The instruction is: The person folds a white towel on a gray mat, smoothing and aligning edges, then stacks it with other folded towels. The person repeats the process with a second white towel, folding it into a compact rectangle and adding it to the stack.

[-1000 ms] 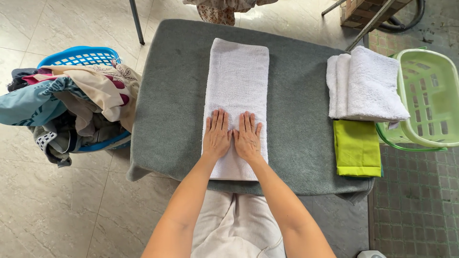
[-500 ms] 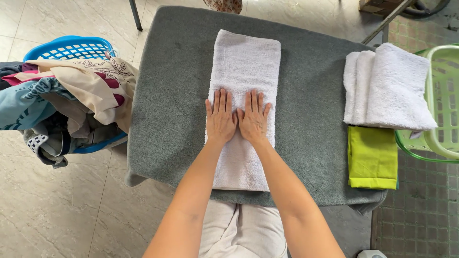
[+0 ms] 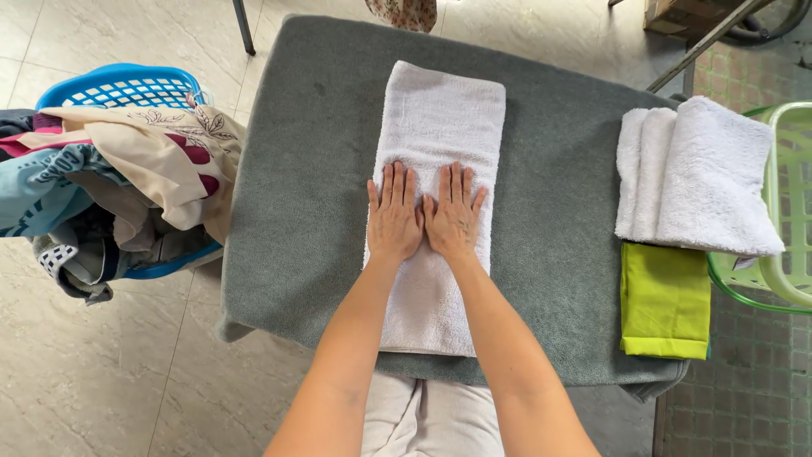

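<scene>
Moved: both my hands have slid farther up the folded white towel.
Left hand: flat, fingers spread, pressing towel.
Right hand: same, arms straight.

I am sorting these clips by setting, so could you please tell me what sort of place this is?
Probably a home laundry-folding spot: a blue basket heaped with clothes, a long white towel on a grey-covered table, and folded white towels beside a green basket.

Both hands, left hand and right hand, now lie flat side by side near the middle of the folded white towel, farther up its length than a second ago, when they pressed near its close end.
</scene>
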